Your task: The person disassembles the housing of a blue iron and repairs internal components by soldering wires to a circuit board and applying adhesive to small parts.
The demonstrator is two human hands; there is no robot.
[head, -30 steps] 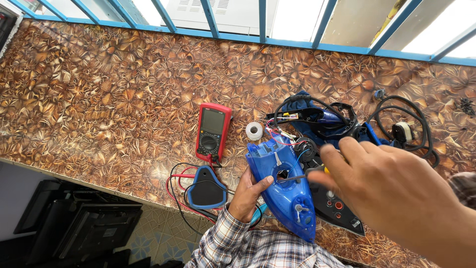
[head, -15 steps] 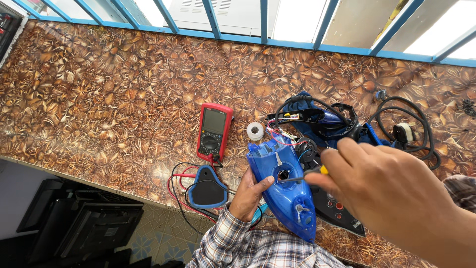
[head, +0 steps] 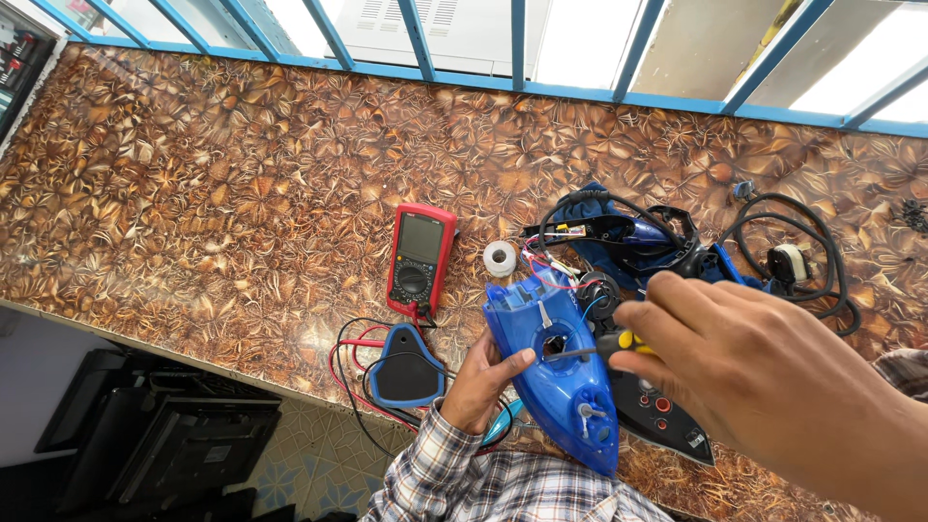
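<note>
Right hand (head: 744, 367) slightly lower, screwdriver (head: 604, 346) inside blue iron shell (head: 556, 372).

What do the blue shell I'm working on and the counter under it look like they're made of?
The blue iron shell looks like glossy moulded plastic: slightly see-through, with window highlights. The worktop seems to be a printed brown leaf pattern under a shiny clear coat, perhaps laminate; it reflects light.

The left hand (head: 480, 379) reaches up from a plaid sleeve, fingers curled, thumb out to the right. The right hand (head: 735, 362) hovers just beside it, fingers pinched closed.
</note>
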